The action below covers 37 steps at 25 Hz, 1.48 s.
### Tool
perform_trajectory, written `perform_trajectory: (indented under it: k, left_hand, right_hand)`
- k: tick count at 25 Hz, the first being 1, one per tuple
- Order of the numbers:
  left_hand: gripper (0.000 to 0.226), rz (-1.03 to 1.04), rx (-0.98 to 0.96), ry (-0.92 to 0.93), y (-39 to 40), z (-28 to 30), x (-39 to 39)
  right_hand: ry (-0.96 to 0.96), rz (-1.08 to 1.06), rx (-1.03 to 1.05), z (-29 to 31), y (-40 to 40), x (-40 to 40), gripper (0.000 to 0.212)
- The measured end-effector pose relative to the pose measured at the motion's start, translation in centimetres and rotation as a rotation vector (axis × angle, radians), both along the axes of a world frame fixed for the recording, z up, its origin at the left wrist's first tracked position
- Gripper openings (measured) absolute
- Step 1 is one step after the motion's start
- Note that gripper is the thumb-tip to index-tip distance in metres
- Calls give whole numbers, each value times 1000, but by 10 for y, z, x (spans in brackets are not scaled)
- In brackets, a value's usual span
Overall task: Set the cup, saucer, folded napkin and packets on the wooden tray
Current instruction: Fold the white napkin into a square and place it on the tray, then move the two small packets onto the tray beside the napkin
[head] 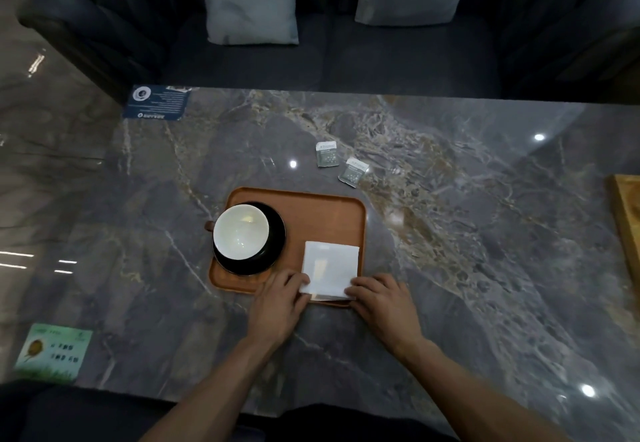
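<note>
The folded white napkin (329, 270) lies on the wooden tray (325, 215), its near edge overhanging the rim — the left hand (282, 303) pinches one near corner, the right hand (381, 299) the other. Beyond the left grip, the white cup (240, 232) sits on a black saucer (273, 251). Two packets (327, 153) (353, 171) lie farther off on the marble surface (485, 234).

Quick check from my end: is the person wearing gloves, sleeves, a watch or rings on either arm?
No. The left hand and right hand are bare, without gloves. Both forearms are uncovered to the frame's bottom edge; no sleeves, watch, bracelet or rings show.
</note>
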<state>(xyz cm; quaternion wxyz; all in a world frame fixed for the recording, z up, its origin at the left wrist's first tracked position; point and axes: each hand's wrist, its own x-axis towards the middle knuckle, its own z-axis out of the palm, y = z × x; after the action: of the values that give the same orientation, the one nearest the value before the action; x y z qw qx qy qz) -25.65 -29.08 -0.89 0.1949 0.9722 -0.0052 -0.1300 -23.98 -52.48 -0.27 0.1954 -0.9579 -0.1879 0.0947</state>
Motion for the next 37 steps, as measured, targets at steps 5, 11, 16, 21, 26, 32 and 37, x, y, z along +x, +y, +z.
perform_trajectory:
  k: [5, 11, 16, 21, 26, 32, 37]
  left_hand:
    - [24, -5, 20, 27, 1, 1, 2]
    - [25, -82, 27, 10, 7, -6, 5]
    - [21, -184, -26, -15, 17, -11, 10]
    - [19, -283, -29, -1, 28, -15, 18]
    - [23, -367, -45, -12, 32, -9, 25]
    - [31, -368, -46, 13, 32, 39, 43]
    - [19, -375, -139, 36, 30, 90, 124]
  right_hand:
    - [-24, 37, -32, -3, 3, 8, 17]
    - [-8, -31, -12, -10, 4, 3, 17]
    - [-25, -137, 11, -8, 11, -7, 14]
    - [-31, -181, 10, -10, 17, -12, 9]
    - [22, -180, -6, -6, 20, -11, 16]
    - [1, -183, 66, 16, 7, 26, 16]
    - [92, -205, -52, 34, -16, 101, 17]
